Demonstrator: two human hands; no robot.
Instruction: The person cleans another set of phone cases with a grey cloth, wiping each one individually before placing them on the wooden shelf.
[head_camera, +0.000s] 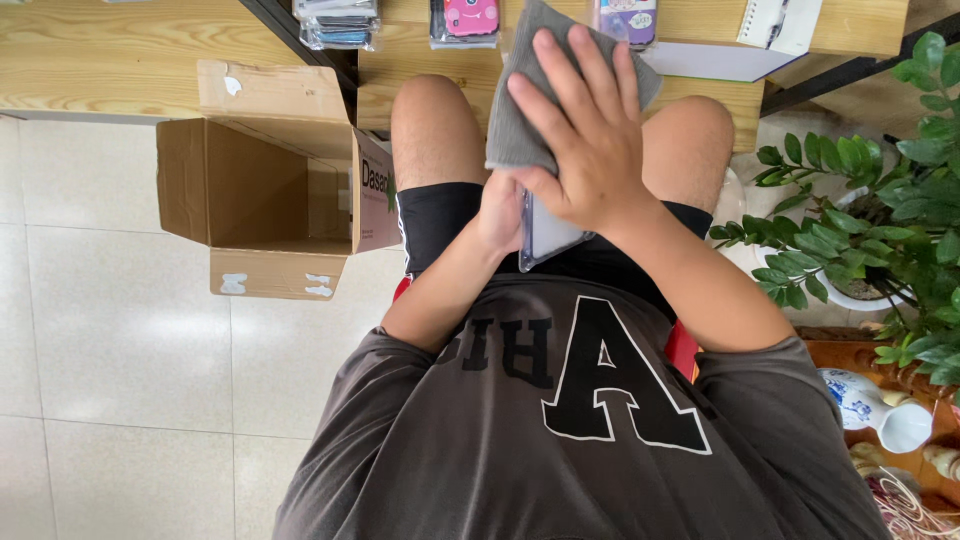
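Pale floor tiles (110, 350) run left of the seated person; nearest the camera is a dark grey shirt, then black shorts and bare knees.

Step in hand, as I judge it: wiping. Left hand (500, 212) is closed round the lower part of a clear phone case (545, 235), propping it over the lap. Right hand (590, 140) lies flat, fingers spread, pressing a grey cloth (515, 120) against the case's upper part. Cloth covers most of the case; only one lower corner shows.

Next move would likely call for turning the case in the left hand while the cloth stays pressed on it; the hidden face cannot be judged.

Edges and room: open carton (270, 185) stands on the floor, just beside the left knee. Potted plant (880, 190) crowds the right side; a white and blue jug (880, 410) sits nearer. Beyond the knees, a wooden table (100, 50) edge carries packaged cases (465, 20). Freest room is over the lap.
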